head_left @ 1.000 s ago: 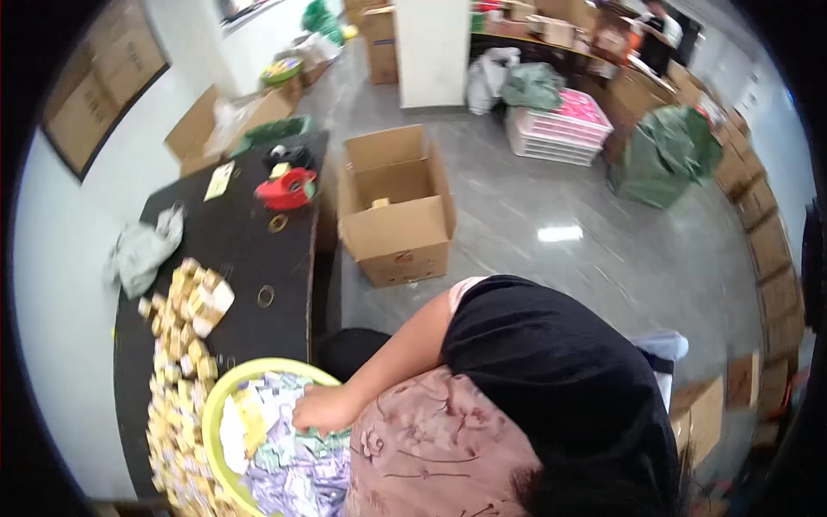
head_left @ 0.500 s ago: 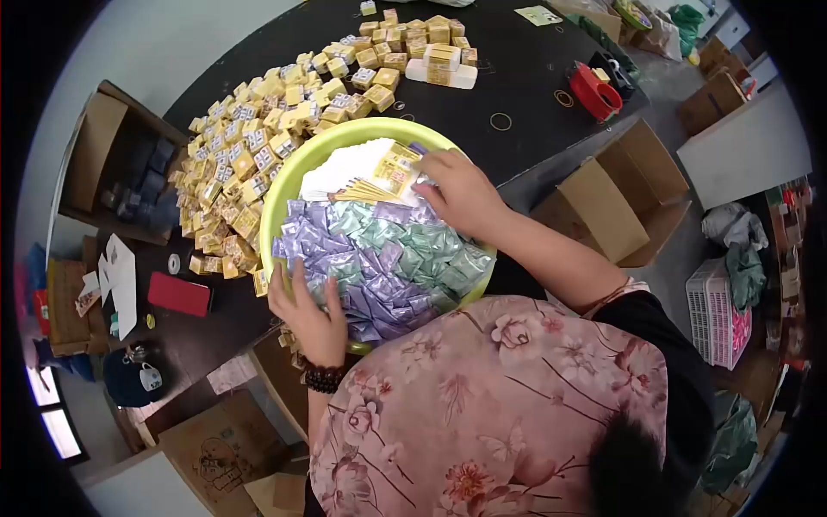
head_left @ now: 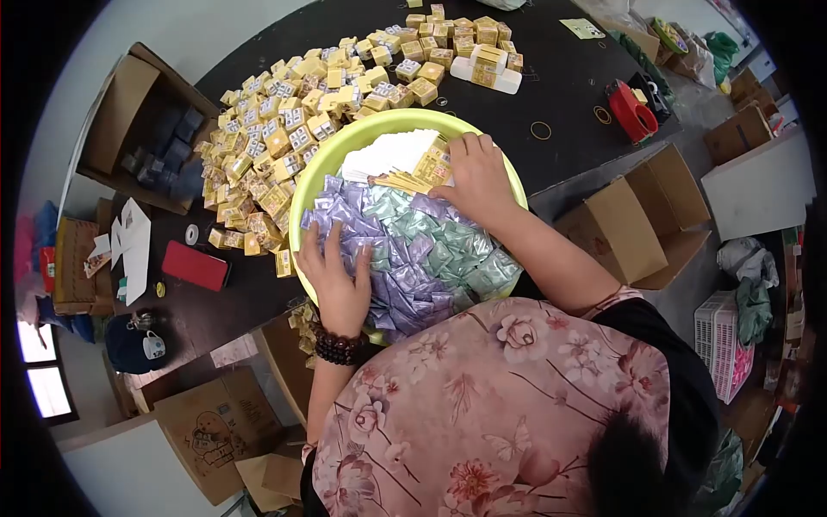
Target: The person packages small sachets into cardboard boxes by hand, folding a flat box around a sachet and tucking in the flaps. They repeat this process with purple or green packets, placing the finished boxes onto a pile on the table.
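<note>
Far inside one round yellow-green plastic tub [head_left: 405, 118]: one fan of yellow-and-white printed paper cards [head_left: 433, 165], with the right hand [head_left: 481, 181] at its right edge, fingers close together, grip impossible to tell. Steady those edges lightly! Across to the left hand [head_left: 343, 293], wide-fingered on shiny purple and green sachets [head_left: 405, 277], too many to count. Far left, uncountable small yellow boxes [head_left: 276, 142].
</note>
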`<action>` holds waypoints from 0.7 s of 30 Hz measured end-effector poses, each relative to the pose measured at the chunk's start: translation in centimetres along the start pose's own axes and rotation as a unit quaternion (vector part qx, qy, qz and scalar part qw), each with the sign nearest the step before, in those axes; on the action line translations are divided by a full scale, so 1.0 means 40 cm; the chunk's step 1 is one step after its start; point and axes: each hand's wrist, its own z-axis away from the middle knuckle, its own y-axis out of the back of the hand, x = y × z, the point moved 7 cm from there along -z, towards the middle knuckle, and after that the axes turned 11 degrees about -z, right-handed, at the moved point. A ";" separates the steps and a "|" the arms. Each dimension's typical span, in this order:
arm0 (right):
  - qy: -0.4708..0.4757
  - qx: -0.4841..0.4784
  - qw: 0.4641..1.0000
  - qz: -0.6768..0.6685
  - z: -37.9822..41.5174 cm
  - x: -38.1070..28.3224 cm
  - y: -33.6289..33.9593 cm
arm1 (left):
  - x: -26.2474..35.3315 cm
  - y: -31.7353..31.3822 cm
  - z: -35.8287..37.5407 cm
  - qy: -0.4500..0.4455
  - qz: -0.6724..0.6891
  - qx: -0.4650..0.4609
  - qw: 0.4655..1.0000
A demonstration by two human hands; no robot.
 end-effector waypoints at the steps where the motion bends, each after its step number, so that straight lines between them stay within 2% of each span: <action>1: 0.001 0.000 1.000 -0.011 0.002 -0.001 -0.001 | 0.012 0.003 -0.002 -0.001 0.000 0.002 1.000; 6: -0.007 -0.004 1.000 -0.004 -0.008 0.006 -0.003 | 0.089 0.011 -0.014 -0.046 0.075 -0.014 0.996; 7: -0.029 -0.042 0.999 0.005 -0.012 0.006 -0.006 | 0.099 0.006 -0.015 -0.053 0.106 -0.028 0.993; 8: -0.051 -0.079 0.996 0.014 -0.014 0.009 -0.012 | 0.106 -0.002 -0.016 -0.059 0.103 -0.037 0.992; 21: -0.089 -0.151 0.984 0.021 -0.049 0.018 -0.044 | 0.136 -0.110 -0.041 -0.094 0.119 -0.138 0.979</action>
